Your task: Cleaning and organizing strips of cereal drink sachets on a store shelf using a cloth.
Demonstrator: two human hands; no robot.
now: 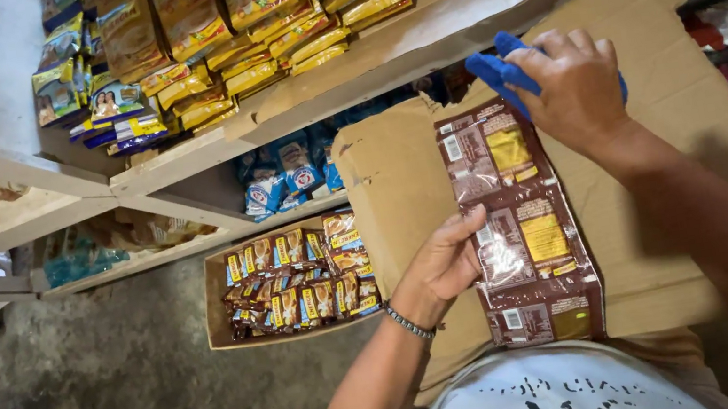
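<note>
A long brown strip of joined sachets with yellow panels point(523, 220) lies flat on a sheet of cardboard point(675, 189) across my lap. My left hand point(444, 264), with a bead bracelet at the wrist, presses on the strip's left edge near its middle. My right hand point(570, 85) is closed on a blue cloth point(502, 71) and rests on the far end of the strip.
Wooden shelves point(382, 64) hold stacks of yellow and brown packets point(262, 19) above and blue-white packets point(284, 173) below. An open cardboard box point(218, 301) of small brown sachets sits on the concrete floor point(116, 401) to my left.
</note>
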